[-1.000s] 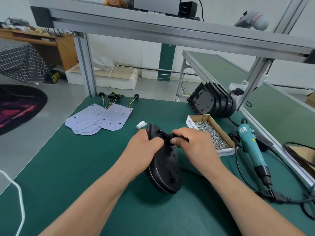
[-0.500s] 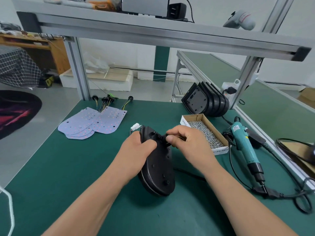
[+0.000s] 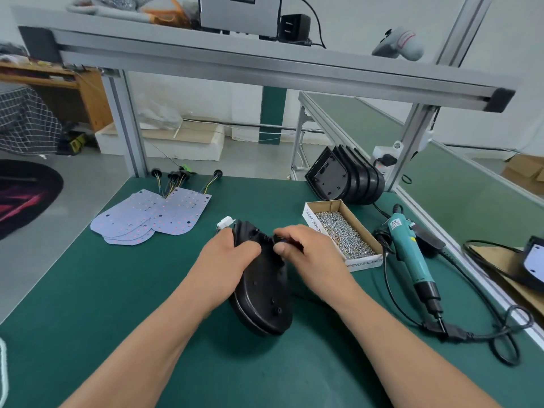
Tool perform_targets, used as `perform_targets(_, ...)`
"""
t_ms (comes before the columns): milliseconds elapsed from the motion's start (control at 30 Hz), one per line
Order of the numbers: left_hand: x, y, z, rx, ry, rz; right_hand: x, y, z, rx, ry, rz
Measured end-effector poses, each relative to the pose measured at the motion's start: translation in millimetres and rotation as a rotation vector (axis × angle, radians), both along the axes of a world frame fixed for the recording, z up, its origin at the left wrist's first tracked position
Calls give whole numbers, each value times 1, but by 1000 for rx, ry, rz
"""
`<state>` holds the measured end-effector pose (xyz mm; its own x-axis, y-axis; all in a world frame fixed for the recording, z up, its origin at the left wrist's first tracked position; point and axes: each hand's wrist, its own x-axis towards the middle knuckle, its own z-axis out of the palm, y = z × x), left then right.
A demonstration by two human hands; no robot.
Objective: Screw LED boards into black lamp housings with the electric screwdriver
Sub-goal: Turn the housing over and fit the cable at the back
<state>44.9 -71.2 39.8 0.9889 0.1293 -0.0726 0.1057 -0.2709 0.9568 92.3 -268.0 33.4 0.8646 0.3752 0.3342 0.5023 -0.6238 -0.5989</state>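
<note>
A black lamp housing point(image 3: 262, 293) stands on its edge on the green mat, back side toward me. My left hand point(image 3: 229, 257) grips its upper left rim. My right hand point(image 3: 306, 254) pinches a small black part at the housing's top. A white connector point(image 3: 225, 223) sticks out behind the housing. Several LED boards point(image 3: 153, 216) with wires lie at the left rear. The teal electric screwdriver point(image 3: 410, 257) lies at the right. A cardboard box of screws point(image 3: 341, 234) sits between it and my hands.
Several more black housings point(image 3: 347, 178) lean together at the back right, beside an aluminium frame post point(image 3: 412, 139). The screwdriver's black cable point(image 3: 482, 334) loops along the right edge. An overhead shelf beam point(image 3: 265, 66) crosses the view. The mat's left edge drops to the floor.
The hands and housing hold almost the same pose. My right fingers have shifted slightly at the housing's top; the view has tilted a little.
</note>
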Motion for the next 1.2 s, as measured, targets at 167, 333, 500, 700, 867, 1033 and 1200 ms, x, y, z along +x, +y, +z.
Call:
perform_targets(167, 1, 12, -4, -147, 88, 6, -4, -16, 1, -171, 83, 24)
perform_targets(333, 10, 25, -7, -152, 90, 71, -11, -41, 9, -575, 212, 59)
perform_targets(500, 10, 22, -10, -154, 19, 82, -17, -23, 9, -662, 29, -16)
perform_targets(700, 0, 0, -8, -232, -185, 132, -20, -11, 2, -164, 177, -101)
perform_targets(867, -2, -19, -6, -294, -344, 212, -29, 10, 2, -11, 226, -7)
perform_targets(1033, -10, -30, -4, -488, -319, 156, -36, 16, 13, 113, 427, 188)
perform_targets(1200, -10, -40, -6, -444, -267, 55, -37, 15, 9, 292, 542, 360)
